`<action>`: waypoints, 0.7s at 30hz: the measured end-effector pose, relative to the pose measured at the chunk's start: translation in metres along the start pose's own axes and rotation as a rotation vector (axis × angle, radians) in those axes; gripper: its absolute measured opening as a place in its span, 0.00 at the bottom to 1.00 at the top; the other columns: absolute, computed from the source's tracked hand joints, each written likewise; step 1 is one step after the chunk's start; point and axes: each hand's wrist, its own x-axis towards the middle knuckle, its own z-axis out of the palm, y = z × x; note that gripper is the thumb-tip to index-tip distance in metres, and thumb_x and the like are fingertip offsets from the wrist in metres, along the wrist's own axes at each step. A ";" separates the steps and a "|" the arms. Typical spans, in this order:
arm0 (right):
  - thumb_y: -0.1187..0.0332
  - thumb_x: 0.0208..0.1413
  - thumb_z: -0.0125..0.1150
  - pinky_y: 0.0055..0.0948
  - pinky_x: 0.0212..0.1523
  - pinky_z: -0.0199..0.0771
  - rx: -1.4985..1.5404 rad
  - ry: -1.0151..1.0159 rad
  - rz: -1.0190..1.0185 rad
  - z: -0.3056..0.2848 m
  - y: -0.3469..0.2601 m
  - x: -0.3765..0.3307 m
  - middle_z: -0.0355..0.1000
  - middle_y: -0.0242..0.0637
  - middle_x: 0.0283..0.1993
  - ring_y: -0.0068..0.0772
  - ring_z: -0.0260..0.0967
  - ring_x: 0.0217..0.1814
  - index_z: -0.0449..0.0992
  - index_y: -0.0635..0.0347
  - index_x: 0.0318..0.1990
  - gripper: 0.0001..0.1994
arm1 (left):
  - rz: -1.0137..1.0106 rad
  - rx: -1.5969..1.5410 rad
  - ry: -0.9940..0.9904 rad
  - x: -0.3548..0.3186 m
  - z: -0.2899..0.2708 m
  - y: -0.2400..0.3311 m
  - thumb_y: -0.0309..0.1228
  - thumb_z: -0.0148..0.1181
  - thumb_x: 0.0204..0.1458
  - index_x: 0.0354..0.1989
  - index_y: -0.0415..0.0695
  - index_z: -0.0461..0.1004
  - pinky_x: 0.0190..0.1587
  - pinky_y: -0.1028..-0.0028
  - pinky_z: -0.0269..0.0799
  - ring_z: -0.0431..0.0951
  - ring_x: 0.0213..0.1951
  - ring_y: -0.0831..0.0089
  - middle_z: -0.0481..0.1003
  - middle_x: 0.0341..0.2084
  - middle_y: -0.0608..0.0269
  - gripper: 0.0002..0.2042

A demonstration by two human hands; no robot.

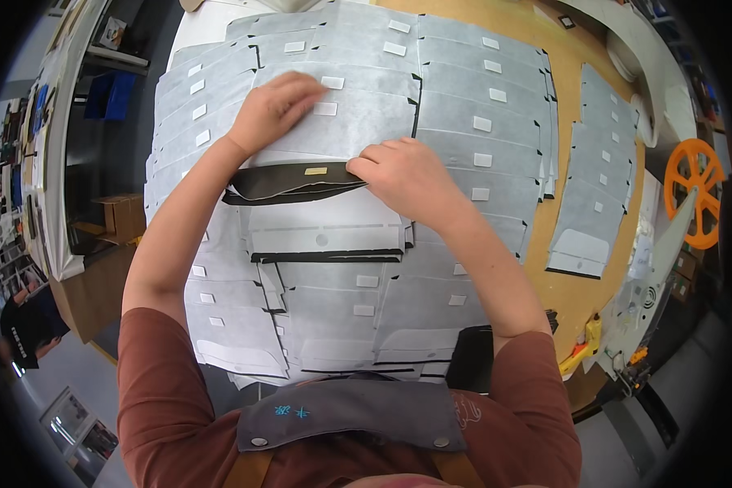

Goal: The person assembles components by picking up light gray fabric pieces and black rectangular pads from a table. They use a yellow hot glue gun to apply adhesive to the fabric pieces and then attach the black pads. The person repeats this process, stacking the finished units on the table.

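My left hand [275, 110] lies flat, fingers spread, on a grey fabric panel [350, 130] that has a small white tab near its top. My right hand [403, 175] pinches the lower edge of that panel, where it meets a black folded piece [289, 180] with a small gold tag. The black piece sits on a white-grey stack [325, 232] edged in black. Many like grey panels lie overlapped in rows all around both hands.
A wooden table [581, 293] bears more grey panels in a column at the right [594, 187]. An orange reel [693, 191] and a machine with orange parts stand at the right edge. Another person in black [24, 329] is at the far left.
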 end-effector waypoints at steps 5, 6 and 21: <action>0.75 0.48 0.60 0.32 0.38 0.71 -0.026 -0.024 0.009 -0.003 0.001 -0.003 0.74 0.27 0.31 0.32 0.74 0.35 0.77 0.51 0.35 0.07 | 0.045 0.118 0.142 0.037 0.004 0.023 0.25 0.59 0.58 0.51 0.49 0.79 0.52 0.65 0.75 0.76 0.50 0.62 0.77 0.47 0.64 0.13; 0.75 0.49 0.60 0.32 0.38 0.71 -0.027 -0.025 0.007 -0.003 0.000 -0.003 0.74 0.27 0.31 0.32 0.74 0.35 0.77 0.51 0.35 0.07 | 0.066 0.134 0.101 0.040 0.004 0.020 0.25 0.59 0.58 0.51 0.50 0.79 0.52 0.65 0.75 0.77 0.50 0.62 0.77 0.47 0.65 0.13; 0.72 0.48 0.60 0.31 0.34 0.69 -0.016 0.058 -0.037 0.004 0.004 0.002 0.70 0.28 0.27 0.30 0.72 0.32 0.75 0.50 0.30 0.03 | 0.092 0.123 0.075 0.031 0.005 0.001 0.29 0.63 0.56 0.44 0.52 0.81 0.46 0.70 0.78 0.80 0.48 0.69 0.80 0.49 0.73 0.09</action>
